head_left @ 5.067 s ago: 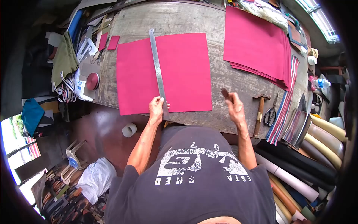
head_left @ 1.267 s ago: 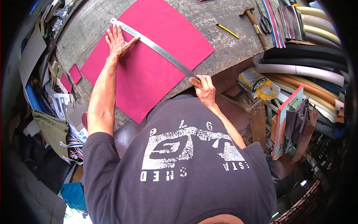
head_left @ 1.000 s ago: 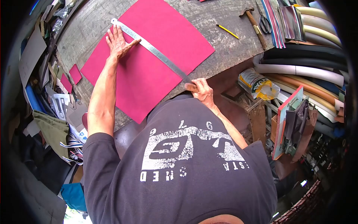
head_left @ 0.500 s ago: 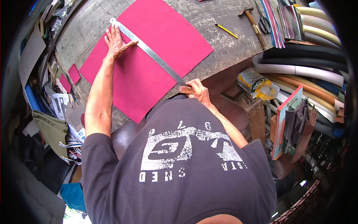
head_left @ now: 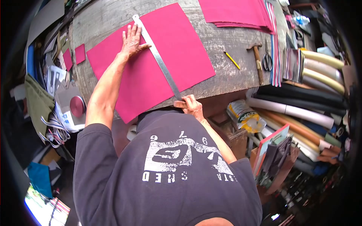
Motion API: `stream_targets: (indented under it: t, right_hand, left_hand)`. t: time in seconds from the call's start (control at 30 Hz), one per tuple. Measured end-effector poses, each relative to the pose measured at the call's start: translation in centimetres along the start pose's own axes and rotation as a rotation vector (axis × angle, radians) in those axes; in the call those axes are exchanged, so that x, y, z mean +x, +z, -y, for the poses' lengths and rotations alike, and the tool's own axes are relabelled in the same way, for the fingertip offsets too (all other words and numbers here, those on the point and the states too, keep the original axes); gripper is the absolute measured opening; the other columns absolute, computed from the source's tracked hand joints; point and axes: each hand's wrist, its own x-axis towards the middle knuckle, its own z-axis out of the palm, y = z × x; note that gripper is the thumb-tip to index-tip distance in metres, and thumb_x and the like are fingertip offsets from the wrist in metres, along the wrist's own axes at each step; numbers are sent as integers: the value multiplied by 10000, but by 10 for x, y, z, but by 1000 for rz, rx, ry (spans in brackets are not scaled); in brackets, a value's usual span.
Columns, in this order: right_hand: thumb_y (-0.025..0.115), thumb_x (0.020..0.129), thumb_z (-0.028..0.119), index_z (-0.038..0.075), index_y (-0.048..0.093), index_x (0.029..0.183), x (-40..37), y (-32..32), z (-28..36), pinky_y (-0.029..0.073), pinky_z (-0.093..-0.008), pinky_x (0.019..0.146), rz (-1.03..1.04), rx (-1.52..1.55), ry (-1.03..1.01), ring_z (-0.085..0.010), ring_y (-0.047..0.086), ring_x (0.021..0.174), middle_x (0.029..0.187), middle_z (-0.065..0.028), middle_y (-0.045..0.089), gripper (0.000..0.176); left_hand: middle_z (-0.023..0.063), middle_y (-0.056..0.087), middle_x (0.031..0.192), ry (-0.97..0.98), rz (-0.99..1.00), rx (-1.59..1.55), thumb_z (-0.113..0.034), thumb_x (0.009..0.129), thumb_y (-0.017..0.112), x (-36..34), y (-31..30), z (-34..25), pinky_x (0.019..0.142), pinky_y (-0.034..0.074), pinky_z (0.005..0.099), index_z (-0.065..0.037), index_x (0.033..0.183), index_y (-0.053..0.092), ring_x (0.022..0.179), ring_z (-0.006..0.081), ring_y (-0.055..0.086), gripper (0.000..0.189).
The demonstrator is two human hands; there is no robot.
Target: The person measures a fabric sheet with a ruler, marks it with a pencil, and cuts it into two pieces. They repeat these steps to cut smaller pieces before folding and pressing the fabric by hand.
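Observation:
A magenta-red sheet (head_left: 177,45) lies flat on the worktable, with a steel ruler (head_left: 160,62) across it. My left hand (head_left: 132,44) presses down at the ruler's far half, fingers spread, fingertips and thumb at its left edge. At the ruler's near end, by the table edge, my right hand (head_left: 193,106) is closed around a small brown tool handle (head_left: 180,103) that looks wooden. Whatever is at the handle's working end is hidden.
A yellow pencil (head_left: 232,60), a hammer (head_left: 257,62) and scissors (head_left: 267,61) lie right of the sheet. Stacked red sheets (head_left: 237,14) are at the back right, beside striped webbing (head_left: 276,56). Material rolls (head_left: 298,109) sit at right; a webbing coil (head_left: 77,106) is at left.
The camera view has shifted, bringing the stacked red sheets into sight. Both hands keep their places at the two ends of the ruler, and the ruler still crosses the sheet.

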Motion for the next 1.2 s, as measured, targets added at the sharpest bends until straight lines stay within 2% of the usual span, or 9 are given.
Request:
stream_targets:
  t: [0.03,0.13,0.37,0.4,0.5,0.53,0.73,0.83,1.2]
  right_hand:
    - [703,697,5,53,596,1090,2,-2,-2,589,-432,671,26,-13,-27,-364,683,826,987,-122,594,411]
    - [708,705,11,48,599,1104,10,-20,-3,586,-436,670,164,28,-65,-371,685,829,992,-127,595,415]
    - [700,720,6,20,605,1190,20,-62,-52,579,-435,676,284,31,-268,-352,678,842,1007,-125,588,479]
    - [713,752,41,7,601,1216,24,-66,-55,579,-425,672,302,27,-354,-344,679,839,1000,-122,585,479]
    - [707,786,73,-3,592,1242,33,-65,-61,579,-418,679,312,39,-511,-339,679,843,1008,-124,588,476]
    - [702,812,102,-1,590,1252,34,-64,-61,577,-413,686,322,44,-509,-335,680,841,1012,-126,591,466]
    - [721,846,179,33,576,1299,32,-64,-62,565,-418,697,313,46,-577,-319,662,890,1016,-124,572,497]
    - [714,859,211,81,559,1349,31,-72,-47,546,-417,711,438,-56,-470,-304,639,902,1011,-117,544,530]
    - [722,809,161,163,514,1432,30,-67,-46,530,-397,723,489,-126,-440,-271,610,929,1036,-96,512,657]
  left_hand:
    - [159,243,1645,11,-69,92,-651,830,676,-12,-4,-14,1213,131,620,-90,1558,341,1533,390,171,978]
    - [142,443,1527,46,-108,172,-441,923,669,-54,-12,-57,1204,225,562,-85,1411,538,1463,362,346,618]
    - [135,176,1669,-29,-6,15,-671,824,675,-110,11,-99,1222,102,623,-93,1586,279,1543,398,116,1035]
    - [120,88,1693,-49,73,11,-759,744,689,-108,8,-99,1224,52,632,-105,1614,183,1553,398,28,1200]
    - [116,75,1696,-92,154,26,-820,625,729,-108,2,-107,1223,29,633,-102,1619,156,1553,402,0,1353]
    - [120,25,1700,-106,171,12,-867,502,752,-106,4,-106,1221,2,633,-109,1627,88,1551,403,-43,1511]
    - [135,-52,1697,-116,213,27,-911,422,738,-108,7,-109,1218,-51,622,-104,1626,3,1546,392,-109,1625]
    - [127,-60,1698,-95,164,-3,-913,433,731,-112,8,-108,1216,-69,615,-96,1625,1,1544,384,-131,1619]
    - [124,-54,1699,-114,169,-40,-907,440,728,-112,7,-108,1219,-78,600,-80,1624,23,1548,367,-133,1607]
